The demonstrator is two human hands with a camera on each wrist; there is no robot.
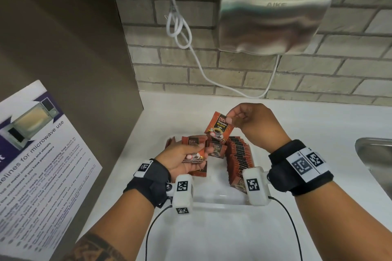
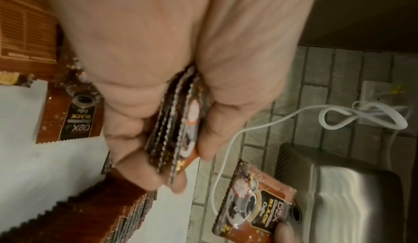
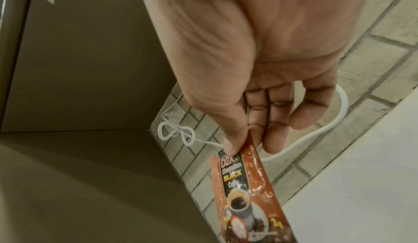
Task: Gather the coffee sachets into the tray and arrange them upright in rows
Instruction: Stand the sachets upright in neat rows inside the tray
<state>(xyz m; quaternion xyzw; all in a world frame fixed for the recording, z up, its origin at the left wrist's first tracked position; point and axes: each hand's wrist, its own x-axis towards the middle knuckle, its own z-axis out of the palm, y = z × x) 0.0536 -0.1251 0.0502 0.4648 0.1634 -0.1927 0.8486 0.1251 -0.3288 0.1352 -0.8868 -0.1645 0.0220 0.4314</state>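
My left hand (image 1: pixel 186 154) grips a small stack of orange-brown coffee sachets (image 1: pixel 193 150) (image 2: pixel 178 130) above the clear tray (image 1: pixel 218 199). My right hand (image 1: pixel 244 118) pinches the top corner of one sachet (image 1: pixel 219 128) (image 3: pixel 248 193) between thumb and fingers, and it hangs above the tray's far end. A long row of sachets (image 1: pixel 238 159) stands upright along the tray's right side. A few loose sachets (image 1: pixel 216 149) lie in the tray's far part under my hands.
The tray sits on a white counter (image 1: pixel 318 133) against a brick wall. A steel hand dryer (image 1: pixel 273 15) and a white cable (image 1: pixel 180 27) hang above. A steel sink (image 1: pixel 375 163) lies right. A brown cabinet side with a microwave notice (image 1: pixel 38 165) stands left.
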